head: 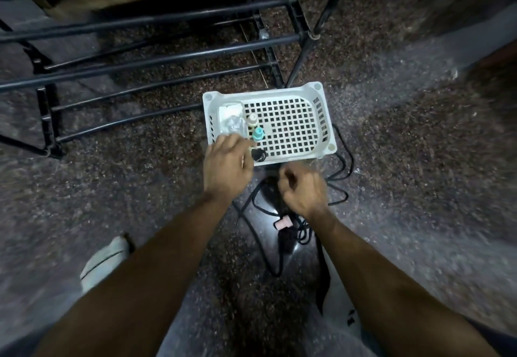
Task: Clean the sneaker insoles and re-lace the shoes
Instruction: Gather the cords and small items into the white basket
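Observation:
A white plastic basket [321,121] with a grid bottom stands on the floor. At its left end are a clear plastic bag [230,117], a white-capped bottle [252,120], a teal-capped bottle [258,134] and a small black item [258,155]. My left hand [226,162] hangs over the basket's near left corner with its fingers bent down beside the black item; blur hides any hold. My right hand [303,188] is curled just in front of the basket, above a dark insole [265,197]. Black laces [340,188] run out from under that hand.
A black tube shoe rack [167,57] stands at the far left on the speckled stone floor. A white sneaker [105,258] lies at the lower left. A small pink object [282,222] rests among the laces. More lace loops [272,270] trail toward me.

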`<state>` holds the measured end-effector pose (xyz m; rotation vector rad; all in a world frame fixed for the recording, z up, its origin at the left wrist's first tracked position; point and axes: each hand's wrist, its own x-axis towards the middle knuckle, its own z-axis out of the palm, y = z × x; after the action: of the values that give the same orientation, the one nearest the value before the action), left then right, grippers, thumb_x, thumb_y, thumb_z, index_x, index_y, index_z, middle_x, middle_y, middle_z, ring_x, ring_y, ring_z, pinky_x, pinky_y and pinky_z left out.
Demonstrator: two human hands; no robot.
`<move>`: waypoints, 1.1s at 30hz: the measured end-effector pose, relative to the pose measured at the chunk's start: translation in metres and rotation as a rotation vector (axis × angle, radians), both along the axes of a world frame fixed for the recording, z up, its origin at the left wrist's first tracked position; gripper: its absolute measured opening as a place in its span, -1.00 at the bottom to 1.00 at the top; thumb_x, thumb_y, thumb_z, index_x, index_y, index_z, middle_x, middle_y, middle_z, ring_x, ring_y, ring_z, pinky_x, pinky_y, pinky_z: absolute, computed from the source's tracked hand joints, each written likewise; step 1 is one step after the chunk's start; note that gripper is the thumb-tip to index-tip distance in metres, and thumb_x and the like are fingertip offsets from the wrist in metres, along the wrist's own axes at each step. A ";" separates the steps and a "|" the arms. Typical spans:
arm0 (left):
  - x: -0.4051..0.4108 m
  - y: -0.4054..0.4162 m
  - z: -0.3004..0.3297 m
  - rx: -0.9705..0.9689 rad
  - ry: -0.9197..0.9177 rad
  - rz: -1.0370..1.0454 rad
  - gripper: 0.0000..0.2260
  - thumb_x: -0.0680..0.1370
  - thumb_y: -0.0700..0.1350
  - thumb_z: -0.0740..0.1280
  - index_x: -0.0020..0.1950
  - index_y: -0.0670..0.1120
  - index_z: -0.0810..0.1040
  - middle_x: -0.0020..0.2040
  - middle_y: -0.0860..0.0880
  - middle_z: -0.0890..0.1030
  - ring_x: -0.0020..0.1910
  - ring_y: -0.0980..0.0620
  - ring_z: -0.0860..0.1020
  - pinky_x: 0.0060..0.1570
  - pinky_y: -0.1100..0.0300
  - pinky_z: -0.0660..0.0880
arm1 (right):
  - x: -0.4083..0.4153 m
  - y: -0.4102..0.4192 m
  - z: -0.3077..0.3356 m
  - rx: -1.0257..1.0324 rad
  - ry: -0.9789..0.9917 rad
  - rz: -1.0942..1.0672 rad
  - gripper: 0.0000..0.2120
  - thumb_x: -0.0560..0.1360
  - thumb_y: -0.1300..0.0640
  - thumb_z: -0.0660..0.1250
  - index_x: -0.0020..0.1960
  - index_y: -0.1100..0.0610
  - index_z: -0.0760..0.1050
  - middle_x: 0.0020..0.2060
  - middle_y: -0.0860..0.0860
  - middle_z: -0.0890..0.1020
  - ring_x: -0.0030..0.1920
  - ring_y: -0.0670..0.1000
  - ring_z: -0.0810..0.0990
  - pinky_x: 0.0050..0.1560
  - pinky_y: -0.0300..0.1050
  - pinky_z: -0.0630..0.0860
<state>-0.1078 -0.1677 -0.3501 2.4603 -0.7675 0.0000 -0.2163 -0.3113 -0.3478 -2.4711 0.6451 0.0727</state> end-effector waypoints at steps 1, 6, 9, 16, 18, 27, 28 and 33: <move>-0.016 0.008 -0.006 -0.011 0.030 0.001 -0.80 0.45 -0.19 0.28 0.01 -0.06 0.64 -0.08 -0.03 0.59 -0.06 -0.08 0.52 -0.08 0.05 0.44 | -0.016 0.002 0.000 -0.034 0.131 0.091 -0.81 0.47 0.07 0.27 0.04 0.11 0.52 -0.09 0.13 0.62 -0.12 0.18 0.59 -0.13 -0.03 0.51; -0.054 0.034 -0.020 0.010 0.171 0.159 -0.75 0.40 -0.14 0.26 0.02 -0.03 0.63 0.03 -0.03 0.57 0.02 -0.14 0.52 -0.04 -0.02 0.49 | -0.074 0.004 -0.012 -0.160 0.436 0.566 -0.56 0.48 -0.03 0.26 0.34 -0.01 0.34 0.25 0.05 0.38 0.22 0.15 0.47 -0.04 0.06 0.52; -0.043 0.035 -0.011 -0.029 0.196 0.297 -0.68 0.44 -0.18 0.32 0.19 -0.07 0.58 0.21 -0.09 0.53 0.13 -0.18 0.50 0.04 -0.09 0.46 | -0.071 0.009 -0.016 -0.235 0.554 0.664 -0.52 0.55 -0.02 0.24 0.44 -0.03 0.25 0.36 0.05 0.28 0.33 0.13 0.34 0.07 0.06 0.50; 0.014 0.024 0.001 0.026 0.598 0.504 -0.52 0.60 0.04 0.27 0.50 0.05 0.29 0.35 -0.17 0.49 0.24 -0.22 0.53 0.18 -0.15 0.50 | -0.007 0.008 -0.004 -0.249 0.495 0.730 -0.69 0.58 -0.07 0.20 0.25 0.04 0.43 0.11 0.06 0.56 0.06 0.09 0.56 0.01 -0.03 0.54; 0.022 0.024 -0.001 0.105 0.629 0.482 -0.50 0.60 0.04 0.27 0.52 0.10 0.22 0.35 -0.17 0.51 0.23 -0.21 0.53 0.18 -0.14 0.50 | 0.015 0.000 0.006 -0.099 0.387 0.573 -0.78 0.57 -0.06 0.24 0.18 -0.03 0.45 -0.06 0.00 0.61 -0.12 0.03 0.56 -0.11 -0.12 0.51; 0.021 0.023 -0.011 0.070 0.602 0.572 -0.49 0.59 -0.01 0.30 0.50 0.20 0.22 0.31 -0.10 0.55 0.20 -0.17 0.57 0.14 -0.11 0.54 | 0.085 -0.022 0.005 0.084 0.005 -0.062 -0.80 0.55 0.04 0.28 0.15 0.06 0.45 0.10 0.09 0.61 0.01 0.16 0.60 0.02 0.02 0.55; 0.021 0.023 -0.012 0.066 0.600 0.574 -0.49 0.59 -0.01 0.30 0.50 0.21 0.22 0.30 -0.10 0.56 0.20 -0.17 0.57 0.14 -0.11 0.53 | 0.088 -0.021 0.000 0.066 0.002 -0.069 -0.79 0.54 0.03 0.31 0.13 0.10 0.51 0.11 0.12 0.58 0.05 0.17 0.59 0.04 0.02 0.54; 0.020 0.026 -0.016 0.015 0.592 0.568 -0.50 0.58 -0.02 0.31 0.49 0.21 0.25 0.27 -0.11 0.58 0.19 -0.19 0.57 0.15 -0.16 0.51 | 0.091 -0.006 -0.014 0.142 0.061 -0.151 -0.78 0.50 -0.03 0.34 0.04 0.07 0.59 -0.05 0.08 0.68 -0.03 0.13 0.64 0.04 0.05 0.56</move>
<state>-0.0883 -0.1420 -0.3658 2.4103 0.1860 -0.4939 -0.1256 -0.3169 -0.3615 -2.2849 0.8216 0.1314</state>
